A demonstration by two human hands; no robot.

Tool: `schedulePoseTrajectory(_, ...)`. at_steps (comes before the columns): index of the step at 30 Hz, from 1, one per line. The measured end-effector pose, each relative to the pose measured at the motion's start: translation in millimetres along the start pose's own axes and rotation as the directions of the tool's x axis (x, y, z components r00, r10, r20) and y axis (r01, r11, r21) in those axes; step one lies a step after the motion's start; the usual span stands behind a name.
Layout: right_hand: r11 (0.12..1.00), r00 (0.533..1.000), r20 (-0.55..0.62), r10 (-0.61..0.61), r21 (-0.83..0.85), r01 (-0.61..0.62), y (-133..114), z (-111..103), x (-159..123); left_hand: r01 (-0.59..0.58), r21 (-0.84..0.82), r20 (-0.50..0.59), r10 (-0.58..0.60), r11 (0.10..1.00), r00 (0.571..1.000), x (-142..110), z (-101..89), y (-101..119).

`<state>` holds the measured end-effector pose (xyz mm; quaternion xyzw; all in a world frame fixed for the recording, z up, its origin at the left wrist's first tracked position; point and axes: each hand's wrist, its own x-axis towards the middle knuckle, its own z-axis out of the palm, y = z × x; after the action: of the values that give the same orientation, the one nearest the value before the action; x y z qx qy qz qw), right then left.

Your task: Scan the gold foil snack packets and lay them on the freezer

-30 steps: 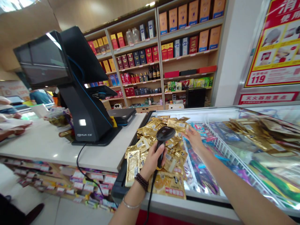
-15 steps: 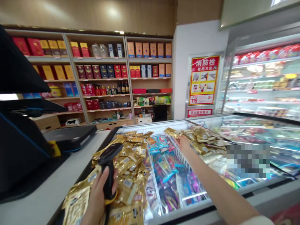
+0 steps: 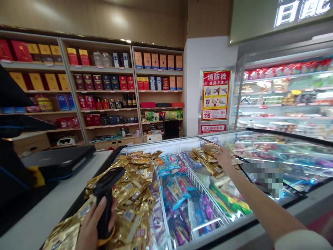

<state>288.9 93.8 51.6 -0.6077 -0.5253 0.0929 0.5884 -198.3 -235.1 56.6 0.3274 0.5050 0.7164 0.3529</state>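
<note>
My left hand (image 3: 90, 222) is wrapped round the grip of a black barcode scanner (image 3: 106, 194), its head tilted up above a heap of gold foil packets (image 3: 136, 180). Farther off, my right hand (image 3: 224, 158) reaches into the chest freezer (image 3: 166, 140), fingers closed at the edge of a gold foil packet (image 3: 210, 148). That packet lies over a second, smaller pile of gold packets (image 3: 205, 161) on the right side of the wire divider (image 3: 197, 182). My fingertips are partly hidden. Between the two piles lie colourful ice-cream wrappers (image 3: 179, 192).
A glass lid (image 3: 275, 152) covers the freezer's right part. At the left are a grey counter (image 3: 49, 194), a black flat device (image 3: 59, 158) and a dark monitor-like shape (image 3: 13, 139). Shelves of boxes (image 3: 109, 83) and a lit refrigerated cabinet (image 3: 286, 93) stand behind.
My right hand has moved from above the wire divider to the right-hand pile, with a gold packet at its fingers. The view has turned right. The scanner stays in my left hand.
</note>
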Motion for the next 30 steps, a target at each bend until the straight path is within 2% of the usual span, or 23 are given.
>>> schedulePoseTrajectory(3, 0.986, 0.997, -0.002, 0.072, -0.148, -0.072, -2.8, -0.9, -6.3, -0.050, -0.026, -0.003, 0.049, 0.998, 0.999, -3.9, 6.1, 0.9)
schedulePoseTrajectory(6, 0.955, 0.997, 0.000, 0.073, -0.290, -0.070, -8.3, 1.6, -15.0, -0.114, -0.058, -0.025, 0.112, 0.992, 0.993, -6.8, 10.4, -0.5)
schedulePoseTrajectory(10, 0.939, 0.999, -0.039, -0.033, -0.343, 0.017, -18.5, 6.3, -23.5, -0.124, -0.068, -0.013, 0.124, 0.990, 0.992, -5.5, 9.2, -2.0)
schedulePoseTrajectory(14, 0.955, 0.986, -0.082, -0.145, -0.274, 0.117, -42.4, 24.0, -27.2, -0.109, -0.082, 0.033, 0.112, 0.991, 0.993, -3.5, 5.8, -0.7)
schedulePoseTrajectory(17, 0.977, 0.986, -0.029, -0.164, -0.140, 0.158, -72.7, 53.3, -39.9, -0.116, -0.104, 0.021, 0.119, 0.988, 0.993, -3.8, 6.1, 0.7)
schedulePoseTrajectory(19, 0.989, 0.988, 0.037, -0.149, 0.006, 0.149, -95.6, 80.4, -59.6, -0.121, -0.114, 0.038, 0.126, 0.986, 0.991, -3.5, 6.5, 0.8)
schedulePoseTrajectory(22, 0.962, 0.966, 0.199, -0.165, 0.249, 0.113, -129.2, 128.2, -106.1, -0.131, -0.141, 0.058, 0.141, 0.981, 0.988, -0.9, 5.7, -0.6)
schedulePoseTrajectory(24, 0.928, 0.918, 0.328, -0.223, 0.359, 0.098, -149.2, 159.9, -143.2, -0.140, -0.161, 0.051, 0.150, 0.977, 0.987, 1.1, 4.4, -1.5)
schedulePoseTrajectory(27, 0.936, 0.816, 0.513, -0.266, 0.340, 0.091, -172.1, 197.2, -194.9, -0.123, -0.151, 0.060, 0.134, 0.981, 0.989, 1.6, 3.1, -0.5)
schedulePoseTrajectory(30, 0.981, 0.732, 0.655, -0.191, 0.113, 0.155, -183.6, 216.9, -230.5, -0.118, -0.148, 0.066, 0.129, 0.982, 0.989, 0.1, 3.6, 2.0)
